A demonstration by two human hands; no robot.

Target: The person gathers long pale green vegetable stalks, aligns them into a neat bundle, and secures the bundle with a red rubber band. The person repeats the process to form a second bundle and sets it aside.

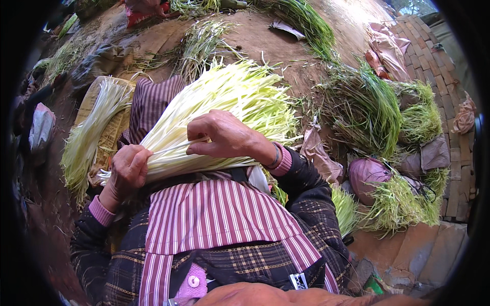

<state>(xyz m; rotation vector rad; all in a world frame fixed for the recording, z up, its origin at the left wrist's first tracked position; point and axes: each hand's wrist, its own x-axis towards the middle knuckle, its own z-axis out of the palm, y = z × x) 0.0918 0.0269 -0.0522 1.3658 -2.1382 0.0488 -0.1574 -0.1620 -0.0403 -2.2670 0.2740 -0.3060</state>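
A large bundle of blanched, pale yellow-green chive-like leaves [229, 99] lies across my lap, its white stems towards the left. My left hand [128, 168] is closed around the stem ends at the bundle's lower left, and a few white tips stick out beyond it. Over the middle of the bundle, my right hand [222, 135] is curled with thumb and forefinger pinching a thin pale stem that runs across to my left hand. The striped apron [222, 214] on my front reaches the bundle's near edge.
A smaller pale bundle [95, 130] rests on a yellowish sack [120, 122] at the left. Green leaf heaps [363, 107] lie on the right, near a purple sack [367, 178] and more trimmed greens [398, 202]. Loose stalks [203, 46] cover dirt ahead; brick paving [440, 88] borders the right.
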